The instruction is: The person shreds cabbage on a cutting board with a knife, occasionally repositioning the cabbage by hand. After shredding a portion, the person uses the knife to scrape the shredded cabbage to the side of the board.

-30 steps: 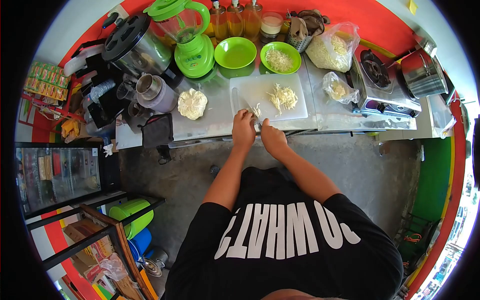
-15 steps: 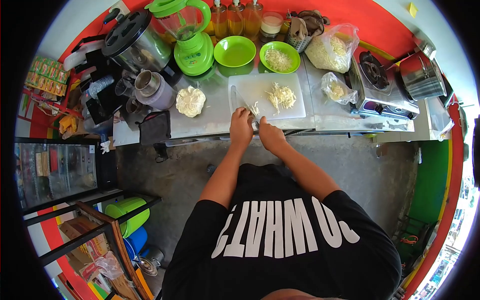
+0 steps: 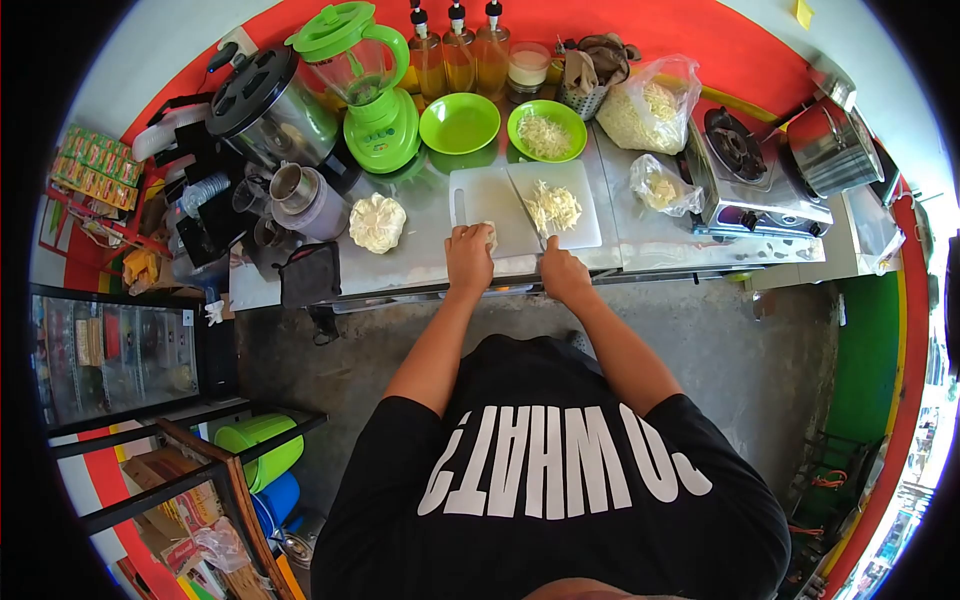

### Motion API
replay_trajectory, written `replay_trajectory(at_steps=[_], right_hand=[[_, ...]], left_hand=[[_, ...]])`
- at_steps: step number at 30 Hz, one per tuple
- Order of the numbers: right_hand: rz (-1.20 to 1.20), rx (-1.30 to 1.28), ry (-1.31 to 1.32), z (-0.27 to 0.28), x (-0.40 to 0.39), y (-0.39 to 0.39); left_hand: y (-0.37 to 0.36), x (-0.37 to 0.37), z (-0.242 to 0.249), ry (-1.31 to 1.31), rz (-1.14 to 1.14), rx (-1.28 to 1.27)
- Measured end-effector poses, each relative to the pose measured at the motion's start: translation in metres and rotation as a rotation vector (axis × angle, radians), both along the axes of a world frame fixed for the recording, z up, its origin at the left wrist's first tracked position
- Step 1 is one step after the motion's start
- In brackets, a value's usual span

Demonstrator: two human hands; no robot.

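My right hand (image 3: pixel 564 273) is wrapped round the handle of a knife (image 3: pixel 525 208), whose blade lies along the left side of a pile of shredded cabbage (image 3: pixel 556 206). Beneath both is a white cutting board (image 3: pixel 480 190). At the board's lower left edge, the fingers of my left hand (image 3: pixel 468 260) curl over a pale piece of cabbage (image 3: pixel 490 236), mostly hidden by them. Farther left on the metal counter sits a larger cut cabbage (image 3: pixel 377 222).
Behind the board stand a green bowl (image 3: pixel 460 124) and another green bowl (image 3: pixel 584 138) containing shreds. A green blender (image 3: pixel 383 130) is at back left. To the right are a bag of shredded cabbage (image 3: pixel 650 112), a small plastic bag (image 3: pixel 664 187) and a gas stove (image 3: pixel 760 190).
The knife has moved right, away from my left hand, to the shredded pile. Freshly cut shreds near my left fingers have joined the pile. My hands are farther apart.
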State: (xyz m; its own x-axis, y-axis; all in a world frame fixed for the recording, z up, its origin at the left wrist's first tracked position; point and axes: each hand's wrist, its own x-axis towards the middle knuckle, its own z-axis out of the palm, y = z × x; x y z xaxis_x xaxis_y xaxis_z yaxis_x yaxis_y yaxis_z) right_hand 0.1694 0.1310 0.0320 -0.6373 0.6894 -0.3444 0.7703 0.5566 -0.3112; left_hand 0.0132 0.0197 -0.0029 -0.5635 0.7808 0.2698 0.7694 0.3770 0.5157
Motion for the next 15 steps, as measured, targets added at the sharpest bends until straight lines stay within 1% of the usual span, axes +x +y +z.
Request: replay_trajectory(at_steps=[1, 3, 4, 6, 7, 9, 12, 13, 15], right_hand=[[-0.027, -0.02, 0.034, 0.003, -0.002, 0.002], [-0.004, -0.015, 0.042, 0.01, -0.005, 0.002], [0.017, -0.014, 0.047, 0.015, -0.006, 0.0], [0.03, -0.03, 0.045, 0.019, -0.007, -0.006], [0.042, -0.045, 0.048, 0.018, -0.006, -0.009], [0.052, -0.069, 0.021, 0.01, -0.004, -0.011], [0.073, -0.084, -0.004, 0.006, -0.008, -0.009], [0.085, -0.075, -0.01, 0.01, -0.009, -0.008], [0.11, -0.08, -0.043, 0.028, -0.013, -0.002]], left_hand=[[0.005, -0.003, -0.003, 0.003, 0.001, 0.004], [0.014, -0.009, -0.002, 0.029, -0.159, 0.079], [0.015, -0.007, 0.002, 0.026, -0.158, 0.079], [0.017, 0.0, 0.009, -0.076, -0.149, 0.07], [0.014, 0.001, 0.005, -0.081, -0.149, 0.065], [0.007, 0.002, -0.005, -0.069, -0.187, 0.174], [0.001, 0.0, -0.014, -0.062, -0.223, 0.19], [-0.001, 0.002, -0.015, -0.068, -0.223, 0.185], [-0.002, 0.006, -0.013, 0.01, -0.173, 0.044]])
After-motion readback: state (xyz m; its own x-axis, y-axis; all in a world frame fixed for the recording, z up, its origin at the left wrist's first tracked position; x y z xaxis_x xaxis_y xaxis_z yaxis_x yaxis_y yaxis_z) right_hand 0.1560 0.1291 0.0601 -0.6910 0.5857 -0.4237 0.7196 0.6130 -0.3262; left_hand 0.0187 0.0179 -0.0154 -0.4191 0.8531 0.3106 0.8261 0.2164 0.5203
